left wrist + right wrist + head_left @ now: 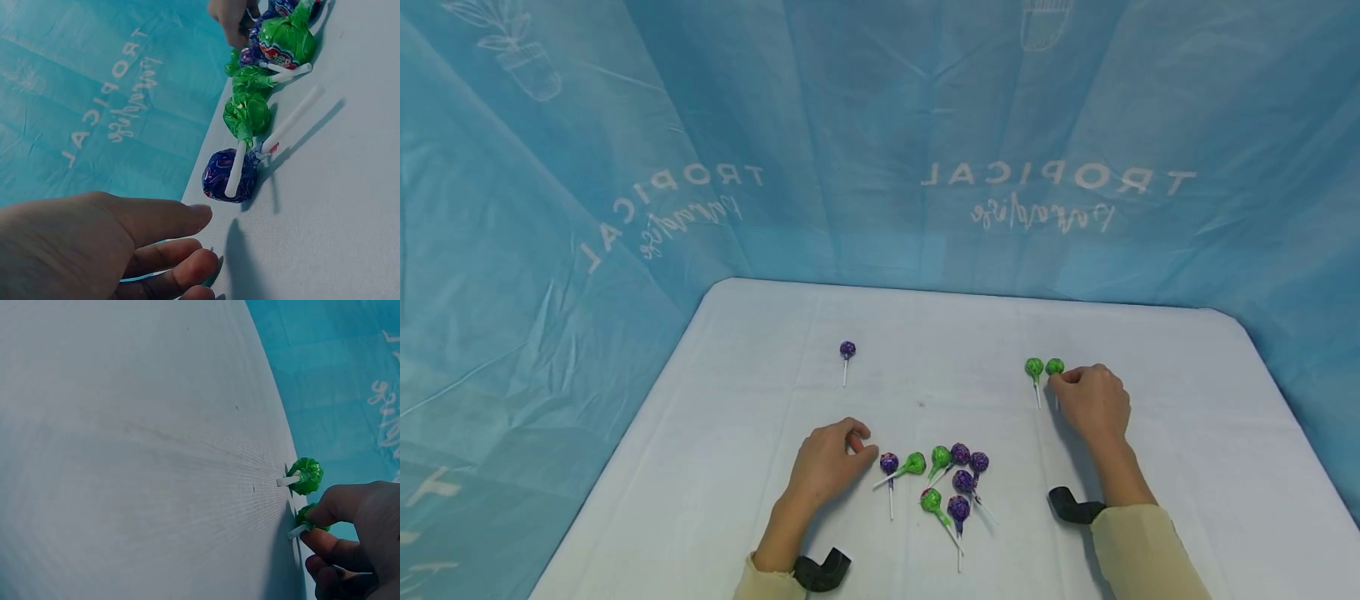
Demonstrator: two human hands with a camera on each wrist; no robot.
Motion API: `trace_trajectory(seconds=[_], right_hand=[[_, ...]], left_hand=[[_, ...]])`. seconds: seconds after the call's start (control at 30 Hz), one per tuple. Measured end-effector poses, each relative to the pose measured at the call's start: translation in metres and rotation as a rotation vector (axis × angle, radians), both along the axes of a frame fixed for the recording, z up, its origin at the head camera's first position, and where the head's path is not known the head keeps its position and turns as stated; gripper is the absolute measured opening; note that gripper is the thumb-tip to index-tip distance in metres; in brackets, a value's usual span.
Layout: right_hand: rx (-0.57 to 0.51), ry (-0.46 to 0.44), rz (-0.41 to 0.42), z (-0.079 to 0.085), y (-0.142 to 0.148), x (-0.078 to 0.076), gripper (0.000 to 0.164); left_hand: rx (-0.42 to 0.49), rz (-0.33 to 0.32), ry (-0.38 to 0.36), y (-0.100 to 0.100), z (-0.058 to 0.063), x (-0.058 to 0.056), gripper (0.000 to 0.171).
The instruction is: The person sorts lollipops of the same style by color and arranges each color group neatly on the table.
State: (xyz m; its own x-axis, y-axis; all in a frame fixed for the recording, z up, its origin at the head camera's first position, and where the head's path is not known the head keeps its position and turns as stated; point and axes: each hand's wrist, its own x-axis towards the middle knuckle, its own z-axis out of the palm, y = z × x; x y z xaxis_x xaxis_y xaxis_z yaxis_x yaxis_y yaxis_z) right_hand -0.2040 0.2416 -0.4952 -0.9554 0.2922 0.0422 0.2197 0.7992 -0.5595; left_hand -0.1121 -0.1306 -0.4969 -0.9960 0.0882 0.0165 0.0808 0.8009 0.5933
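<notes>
While the right hand (1092,402) rests on the white tabletop (1187,467) toward its far right side, its curled thumb and forefinger pinch a green lollipop (1055,367) at the head, the stick running back under the hand. In the right wrist view that same lollipop (306,515) is half covered by the fingertip, with only the end of its white stick showing. A second green lollipop (1034,367) lies just beside it on the left, free of the hand, its stick pointing toward the person.

The left hand (830,462) lies on the tabletop nearer the person, left of centre, fingers loosely curled and holding nothing. Just to its right, close to the fingertips but not touching them, lies a purple lollipop (889,462) at the left edge of a loose cluster of lollipops (951,483), green and purple mixed, with sticks crossing one another. In the left wrist view the stick of a green one (247,115) lies across the purple head (228,175).

A lone purple lollipop (847,349) lies well apart, farther back on the left. Pale yellow sleeves cover both forearms, and a blue printed backdrop (625,167) surrounds the tabletop.
</notes>
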Motion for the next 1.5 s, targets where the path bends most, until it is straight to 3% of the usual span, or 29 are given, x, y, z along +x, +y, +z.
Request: trace_trajectory(seconds=[0.4, 0.57, 0.87, 1.3, 1.5], right_hand=[[0.005, -0.025, -0.005, 0.004, 0.002, -0.001, 0.025], [0.006, -0.028, -0.013, 0.004, 0.002, -0.002, 0.025], [-0.003, -0.039, -0.009, -0.001, -0.001, 0.0, 0.027], [-0.003, -0.022, -0.015, -0.004, -0.001, -0.001, 0.03], [-0.002, -0.024, -0.003, -0.006, -0.001, -0.002, 0.03]], left_hand=[[-0.023, -0.023, -0.035, 0.005, 0.002, 0.003, 0.021], [-0.024, -0.023, -0.054, 0.008, 0.005, 0.006, 0.028], [-0.012, -0.059, -0.121, 0.009, 0.01, 0.015, 0.031], [-0.081, -0.071, -0.094, 0.019, 0.009, 0.02, 0.03], [-0.107, -0.03, -0.09, 0.026, 0.012, 0.025, 0.033]])
